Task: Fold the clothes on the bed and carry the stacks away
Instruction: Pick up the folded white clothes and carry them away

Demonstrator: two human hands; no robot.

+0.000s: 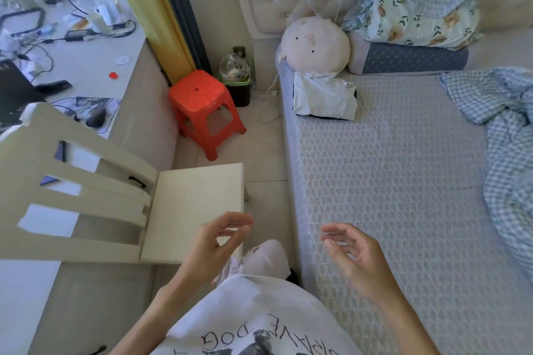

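White folded clothes [324, 96] sit stacked on the bed [389, 167] near the pig plush [314, 43]. Both the left hand [215, 242] and right hand [356, 253] hang empty, each grip loosely curled. Carrying away looks still to do

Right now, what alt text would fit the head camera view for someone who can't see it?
Two empty hands, left hand and right hand, hover open beside a bed holding a folded white garment, a round plush pig and a rumpled checked blanket; a cream chair stands left.
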